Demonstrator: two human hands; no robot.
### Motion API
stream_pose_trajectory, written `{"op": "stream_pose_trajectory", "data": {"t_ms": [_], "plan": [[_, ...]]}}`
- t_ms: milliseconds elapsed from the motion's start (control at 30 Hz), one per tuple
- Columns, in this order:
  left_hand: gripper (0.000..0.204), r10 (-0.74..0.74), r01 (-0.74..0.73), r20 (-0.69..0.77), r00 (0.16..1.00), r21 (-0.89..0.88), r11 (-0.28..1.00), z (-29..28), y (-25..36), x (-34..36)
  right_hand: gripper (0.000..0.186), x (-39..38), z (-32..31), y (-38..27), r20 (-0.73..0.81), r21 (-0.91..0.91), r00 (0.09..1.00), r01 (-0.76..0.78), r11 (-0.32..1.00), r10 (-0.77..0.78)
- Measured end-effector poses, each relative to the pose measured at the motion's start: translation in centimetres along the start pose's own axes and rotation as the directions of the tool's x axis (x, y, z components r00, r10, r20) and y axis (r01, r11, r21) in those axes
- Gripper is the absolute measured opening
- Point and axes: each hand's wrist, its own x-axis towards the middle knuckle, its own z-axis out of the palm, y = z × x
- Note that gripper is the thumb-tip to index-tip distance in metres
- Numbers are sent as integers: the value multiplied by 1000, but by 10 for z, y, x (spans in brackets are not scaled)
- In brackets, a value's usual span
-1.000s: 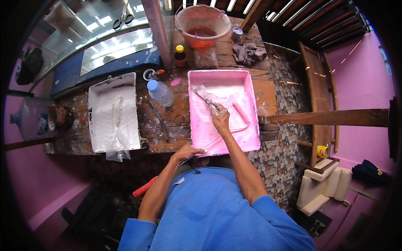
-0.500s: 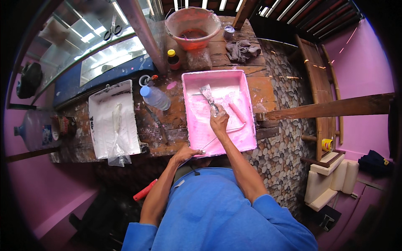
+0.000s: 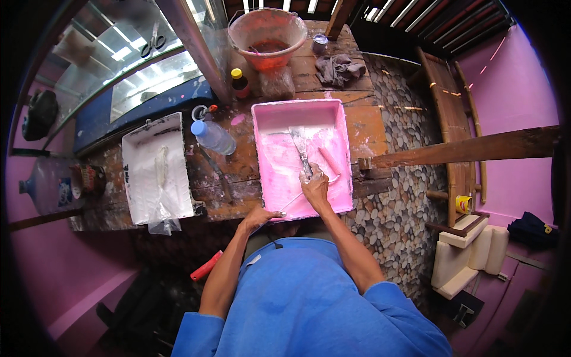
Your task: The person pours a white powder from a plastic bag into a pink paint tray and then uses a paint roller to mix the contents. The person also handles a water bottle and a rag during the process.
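My right hand is closed round the handle of a paint-smeared scraper. The scraper's blade points away from me over the pink paint in a square paint tray. At the tray's near left corner, my left hand is closed on the wire rod of a paint roller. The roller's pink sleeve lies in the tray, right of the scraper. Its red handle sticks out beside my left forearm. Whether the left fingers also grip the tray's rim is hard to tell.
A whitish tray with a plastic bag lies left, beside a blue-capped bottle. Behind stand a bucket, a yellow-capped bottle and a grey rag. A wooden beam juts in from the right.
My right hand has drawn the scraper toward me, and its blade now points more straight ahead. My left hand keeps its hold on the roller's rod. The whole view has shifted slightly.
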Motion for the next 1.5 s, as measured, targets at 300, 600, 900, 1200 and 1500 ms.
{"op": "stream_pose_trajectory", "data": {"t_ms": [300,600,900,1200,1500], "plan": [[49,-23,30,-79,997,80,996,2,-18,12,44,-10,-3,-10,216,-184,973,-36,982,76],[65,11,8,-222,975,85,996,4,-18,-3,44,-33,5,-22,295,-185,954,8,983,48],[63,298,-200,-488,821,243,949,-5,4,-49,53,-38,24,-15,293,-261,956,110,959,-30],[84,436,-363,-327,838,-932,-1,22,31,-104,46,-51,-30,-63,338,86,824,454,887,-455],[66,425,-479,-872,243,273,834,169,15,-130,51,-111,-53,-48,710,286,317,686,669,-629]]}}
